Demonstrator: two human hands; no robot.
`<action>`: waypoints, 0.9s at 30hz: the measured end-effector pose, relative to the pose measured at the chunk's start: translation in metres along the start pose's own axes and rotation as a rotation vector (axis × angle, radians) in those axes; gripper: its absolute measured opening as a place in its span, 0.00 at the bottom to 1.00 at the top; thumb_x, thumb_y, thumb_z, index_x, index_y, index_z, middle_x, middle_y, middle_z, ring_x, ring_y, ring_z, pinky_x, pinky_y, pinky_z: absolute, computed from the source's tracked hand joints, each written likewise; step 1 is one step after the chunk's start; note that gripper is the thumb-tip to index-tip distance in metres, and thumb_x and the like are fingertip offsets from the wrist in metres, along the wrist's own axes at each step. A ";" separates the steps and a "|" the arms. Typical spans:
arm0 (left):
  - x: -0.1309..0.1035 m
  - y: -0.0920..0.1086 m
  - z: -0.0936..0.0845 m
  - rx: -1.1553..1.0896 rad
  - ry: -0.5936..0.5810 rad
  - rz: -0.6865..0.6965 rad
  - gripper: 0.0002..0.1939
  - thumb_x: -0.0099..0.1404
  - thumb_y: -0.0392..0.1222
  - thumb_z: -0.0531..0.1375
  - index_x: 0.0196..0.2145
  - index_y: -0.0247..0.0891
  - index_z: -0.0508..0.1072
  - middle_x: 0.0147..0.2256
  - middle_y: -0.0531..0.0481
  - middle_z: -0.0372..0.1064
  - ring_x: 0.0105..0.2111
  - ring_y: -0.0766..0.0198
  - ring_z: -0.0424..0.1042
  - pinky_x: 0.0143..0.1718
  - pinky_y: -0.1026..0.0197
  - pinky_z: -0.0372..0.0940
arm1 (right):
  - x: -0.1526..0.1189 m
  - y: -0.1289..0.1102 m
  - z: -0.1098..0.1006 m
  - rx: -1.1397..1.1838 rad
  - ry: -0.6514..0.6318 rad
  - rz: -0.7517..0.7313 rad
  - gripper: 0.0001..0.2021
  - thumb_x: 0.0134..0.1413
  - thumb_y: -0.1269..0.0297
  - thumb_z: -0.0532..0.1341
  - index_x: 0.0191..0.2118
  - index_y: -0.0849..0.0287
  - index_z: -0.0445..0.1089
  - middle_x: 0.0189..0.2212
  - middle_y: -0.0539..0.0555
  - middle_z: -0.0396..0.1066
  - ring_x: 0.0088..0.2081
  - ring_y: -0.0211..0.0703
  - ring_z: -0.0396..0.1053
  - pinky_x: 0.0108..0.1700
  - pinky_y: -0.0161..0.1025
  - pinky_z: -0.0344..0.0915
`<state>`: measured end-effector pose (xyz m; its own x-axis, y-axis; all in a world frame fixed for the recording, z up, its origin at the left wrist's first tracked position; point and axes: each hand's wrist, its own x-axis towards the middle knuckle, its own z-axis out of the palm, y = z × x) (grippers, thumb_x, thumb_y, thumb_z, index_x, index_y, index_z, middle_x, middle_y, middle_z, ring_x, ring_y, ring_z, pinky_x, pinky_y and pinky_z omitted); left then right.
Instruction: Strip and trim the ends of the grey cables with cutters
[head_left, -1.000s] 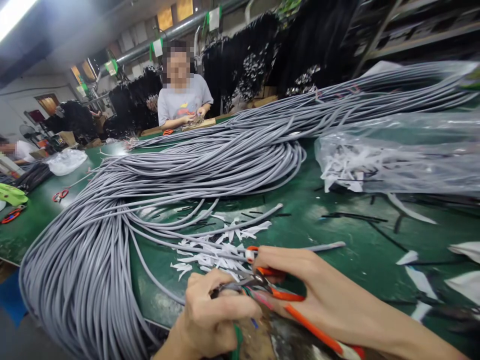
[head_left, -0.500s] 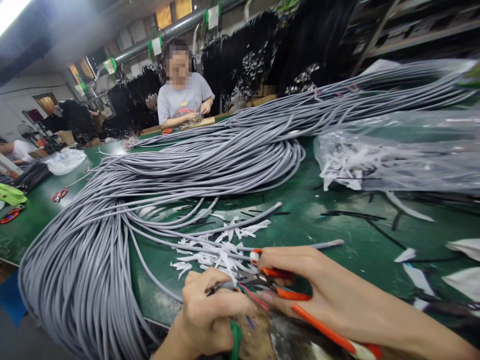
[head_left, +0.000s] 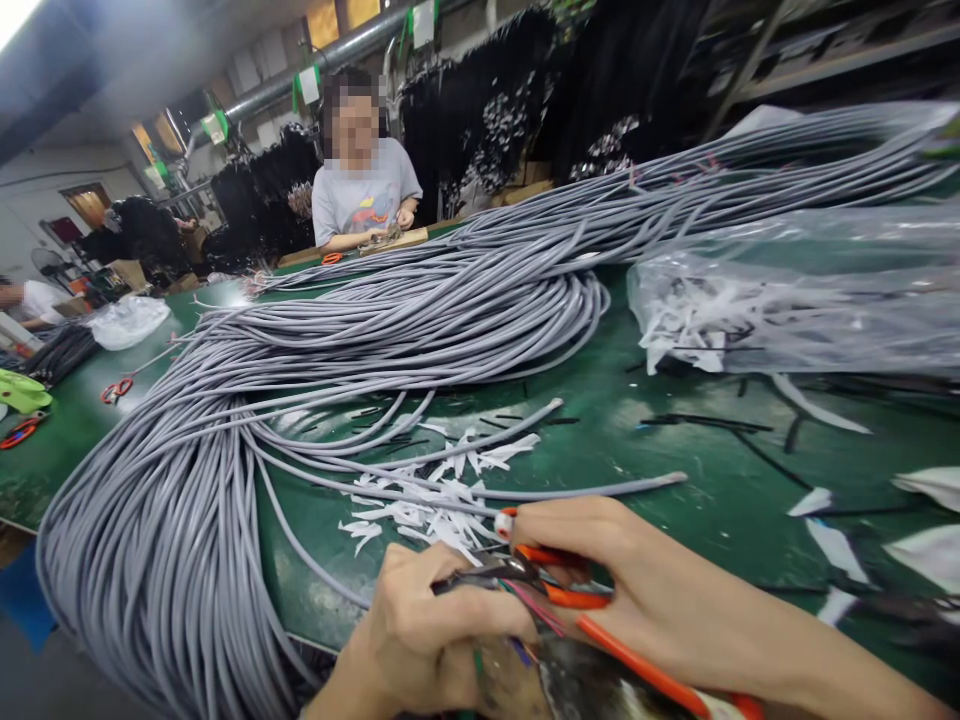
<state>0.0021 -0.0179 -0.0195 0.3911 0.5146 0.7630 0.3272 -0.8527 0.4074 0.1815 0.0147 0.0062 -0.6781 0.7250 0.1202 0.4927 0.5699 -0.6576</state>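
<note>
At the near edge of the green table point(head_left: 675, 520) my left hand point(head_left: 420, 630) pinches the end of a grey cable, with thin coloured wires point(head_left: 536, 610) fanning out of it. My right hand point(head_left: 600, 570) grips orange-handled cutters point(head_left: 555, 585), whose metal jaws meet the cable end just beside my left fingers. White paper-like scraps point(head_left: 435, 490) lie scattered on the table right beyond both hands. A big bundle of grey cables point(head_left: 300, 350) sweeps from far right across the table and hangs down over the near left edge.
A clear plastic bag point(head_left: 795, 300) holding white scraps lies at right. Black offcuts point(head_left: 705, 425) and white strips dot the table's right side. Across the table a person in a grey shirt point(head_left: 360, 195) works. Red-handled scissors point(head_left: 116, 388) lie far left.
The view has tilted slightly, so the hands sit a bit lower in the picture. The cutters stay at the cable end, and one loose grey cable lies a little nearer my right hand.
</note>
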 end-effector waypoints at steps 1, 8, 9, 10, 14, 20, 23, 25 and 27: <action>0.000 0.000 0.000 -0.004 -0.001 0.001 0.18 0.68 0.36 0.42 0.31 0.39 0.69 0.23 0.52 0.65 0.21 0.69 0.63 0.23 0.64 0.51 | 0.000 0.000 0.000 -0.007 0.007 -0.004 0.12 0.49 0.67 0.55 0.19 0.58 0.55 0.18 0.48 0.60 0.22 0.36 0.55 0.24 0.32 0.51; 0.000 -0.001 0.001 -0.026 -0.027 -0.002 0.17 0.69 0.37 0.42 0.32 0.40 0.69 0.22 0.52 0.66 0.21 0.68 0.63 0.23 0.65 0.52 | 0.001 -0.004 -0.002 -0.033 0.091 -0.024 0.14 0.50 0.66 0.54 0.18 0.57 0.49 0.16 0.46 0.55 0.20 0.34 0.49 0.22 0.32 0.48; 0.000 -0.001 0.000 -0.023 -0.030 -0.008 0.17 0.69 0.37 0.42 0.32 0.40 0.69 0.22 0.53 0.65 0.21 0.68 0.63 0.23 0.65 0.52 | 0.002 -0.005 -0.002 -0.030 0.108 -0.025 0.14 0.51 0.65 0.53 0.18 0.57 0.49 0.16 0.46 0.55 0.20 0.34 0.48 0.21 0.32 0.47; -0.001 -0.001 0.000 -0.019 -0.030 -0.014 0.17 0.69 0.37 0.42 0.32 0.40 0.69 0.22 0.53 0.65 0.21 0.68 0.63 0.23 0.64 0.52 | 0.003 -0.005 -0.003 -0.028 0.128 -0.028 0.15 0.51 0.64 0.52 0.18 0.57 0.48 0.16 0.46 0.54 0.20 0.34 0.48 0.21 0.33 0.47; 0.000 0.000 0.000 0.006 -0.016 -0.021 0.17 0.69 0.37 0.42 0.32 0.41 0.69 0.21 0.53 0.64 0.21 0.68 0.62 0.23 0.64 0.51 | 0.004 -0.004 -0.003 -0.032 0.161 -0.041 0.14 0.50 0.66 0.52 0.18 0.56 0.47 0.16 0.45 0.52 0.20 0.33 0.46 0.21 0.33 0.45; -0.003 0.002 0.000 0.008 -0.017 -0.058 0.18 0.69 0.39 0.42 0.30 0.40 0.69 0.21 0.52 0.67 0.20 0.68 0.61 0.23 0.63 0.51 | 0.000 -0.002 0.000 -0.041 0.005 -0.010 0.10 0.47 0.72 0.52 0.19 0.57 0.52 0.18 0.47 0.58 0.21 0.36 0.53 0.24 0.33 0.50; -0.004 0.002 0.000 0.033 -0.015 -0.061 0.18 0.69 0.39 0.42 0.30 0.40 0.69 0.21 0.52 0.67 0.19 0.68 0.61 0.23 0.63 0.51 | -0.001 -0.001 0.001 -0.065 0.006 0.010 0.10 0.49 0.70 0.52 0.20 0.57 0.53 0.18 0.49 0.59 0.22 0.37 0.55 0.25 0.34 0.52; -0.004 0.002 0.001 0.045 -0.009 -0.057 0.18 0.69 0.38 0.42 0.31 0.40 0.69 0.20 0.52 0.65 0.19 0.68 0.60 0.22 0.63 0.50 | -0.001 -0.001 0.002 -0.072 0.028 0.011 0.11 0.49 0.70 0.53 0.19 0.56 0.54 0.18 0.49 0.60 0.22 0.38 0.55 0.25 0.35 0.53; -0.003 0.002 0.001 0.051 -0.006 -0.056 0.18 0.69 0.38 0.42 0.30 0.40 0.69 0.19 0.53 0.64 0.18 0.68 0.59 0.22 0.63 0.50 | 0.000 -0.001 0.003 -0.050 0.074 0.004 0.11 0.48 0.69 0.54 0.19 0.56 0.54 0.17 0.49 0.60 0.21 0.38 0.55 0.24 0.35 0.52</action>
<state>0.0024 -0.0211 -0.0212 0.3762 0.5617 0.7369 0.3920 -0.8171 0.4227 0.1801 0.0130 0.0044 -0.6349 0.7529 0.1731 0.5235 0.5841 -0.6202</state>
